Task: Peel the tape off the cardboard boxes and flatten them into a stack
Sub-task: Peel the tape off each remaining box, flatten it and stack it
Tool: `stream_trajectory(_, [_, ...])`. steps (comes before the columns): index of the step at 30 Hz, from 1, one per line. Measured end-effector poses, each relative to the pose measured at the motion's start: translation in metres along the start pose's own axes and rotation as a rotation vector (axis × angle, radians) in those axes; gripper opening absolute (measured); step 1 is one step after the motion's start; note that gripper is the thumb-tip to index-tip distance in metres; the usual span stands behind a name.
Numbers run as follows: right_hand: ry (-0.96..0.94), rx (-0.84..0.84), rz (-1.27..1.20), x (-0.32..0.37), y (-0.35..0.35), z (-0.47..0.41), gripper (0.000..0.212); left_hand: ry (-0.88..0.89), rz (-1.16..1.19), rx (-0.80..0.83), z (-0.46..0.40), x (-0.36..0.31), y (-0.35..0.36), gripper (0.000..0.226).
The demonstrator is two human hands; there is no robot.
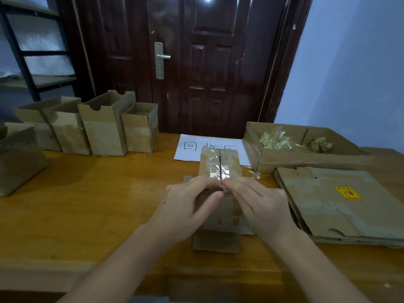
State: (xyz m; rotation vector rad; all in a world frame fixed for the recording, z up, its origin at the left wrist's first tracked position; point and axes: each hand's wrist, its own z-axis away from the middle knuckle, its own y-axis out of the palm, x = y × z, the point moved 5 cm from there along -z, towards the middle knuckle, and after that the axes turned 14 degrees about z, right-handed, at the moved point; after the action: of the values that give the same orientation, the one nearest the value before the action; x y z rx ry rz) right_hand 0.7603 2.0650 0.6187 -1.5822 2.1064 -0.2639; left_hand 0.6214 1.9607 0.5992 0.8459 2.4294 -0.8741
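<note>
Both hands meet at the near end of a strip of clear tape (219, 169) that runs along the top seam of a small cardboard box (220, 206). The left hand (185, 206) has its fingers curled over the box's top edge, with the thumb pressed against the near face, so its grip is closed on the box. The right hand (260, 202) reaches in from the other side, its fingertips (228, 182) gathered at the tape's end; they seem to pinch it, though the contact is too small to see clearly.

The box stands in the middle of the wooden table (98, 204), its lower flaps spread out beneath it. Just behind it lies a white sheet of paper (190, 147) with handwritten characters. To the right, a stack of flattened boxes (328, 204) lies on the table, the top one bearing a yellow and red sticker (348, 193). Behind that stack sits an open cardboard tray (284, 159) holding crumpled tape (275, 141). Along the left rear of the table stands a row of open boxes (105, 130), upright and close together. A dark wooden door (207, 62) is behind the table.
</note>
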Motion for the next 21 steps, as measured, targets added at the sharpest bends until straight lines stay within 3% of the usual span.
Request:
stream_trajectory(9, [-0.041,0.033,0.016,0.003,0.0,0.005,0.023,-0.07,0.016,0.003,-0.004,0.001,-0.003,0.027])
stream_trajectory(12, [0.055,0.162,-0.107,-0.001,-0.003,0.0,0.026,-0.077,0.011,-0.046,-0.004,0.004,-0.003,0.026])
stream_trajectory(15, [0.275,0.322,-0.276,-0.009,-0.007,-0.007,0.037,-0.029,0.005,-0.097,-0.002,0.003,0.0,0.026])
stream_trajectory(17, [0.332,0.452,-0.251,-0.013,-0.003,-0.014,0.039,-0.017,0.05,-0.133,0.0,0.004,0.002,0.025])
stream_trajectory(21, [0.439,0.638,-0.366,-0.024,0.009,-0.024,0.016,-0.041,0.074,-0.163,0.007,0.01,0.005,0.027])
